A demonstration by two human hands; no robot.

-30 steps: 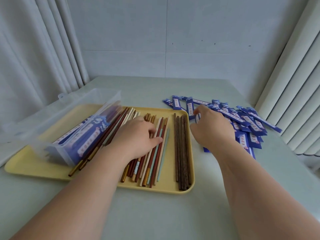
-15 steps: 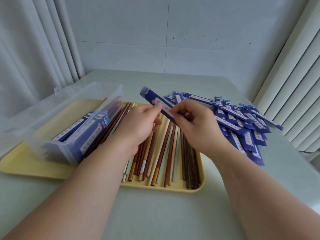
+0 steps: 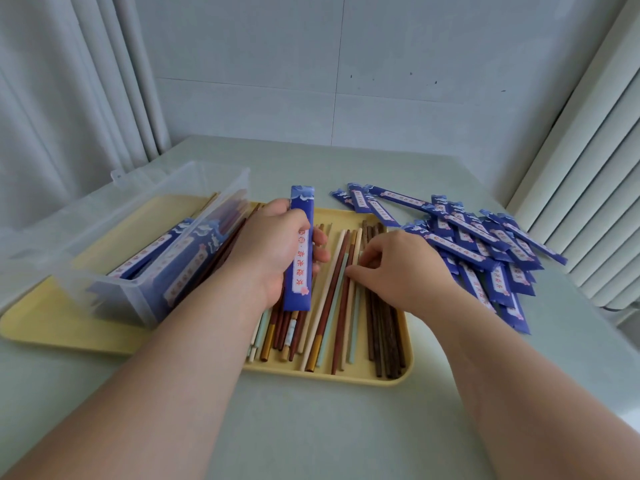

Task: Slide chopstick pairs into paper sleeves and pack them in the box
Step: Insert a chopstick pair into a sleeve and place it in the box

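My left hand [image 3: 273, 247] grips one blue paper sleeve [image 3: 302, 258] lengthwise above the yellow tray [image 3: 346, 375]. Loose chopsticks [image 3: 332, 323] in red-brown, cream, teal and dark wood lie side by side in the tray. My right hand [image 3: 401, 271] is down on them, its thumb and curled fingertips pinching the pale ones near the middle. A clear plastic box [image 3: 145, 237] stands on the tray's left part and holds several sleeved pairs. A pile of empty blue sleeves [image 3: 485, 247] lies on the table to the right of the tray.
The tray sits on a pale green table [image 3: 346, 427]. Curtains hang at the left, a white wall stands behind, and a ribbed white radiator [image 3: 588, 202] is at the right. The dark wooden chopsticks [image 3: 384, 334] lie along the tray's right edge.
My right hand took a sleeve from the pile and passed it to my left hand, which now holds it alone. My right hand has dropped onto the chopsticks in the tray.
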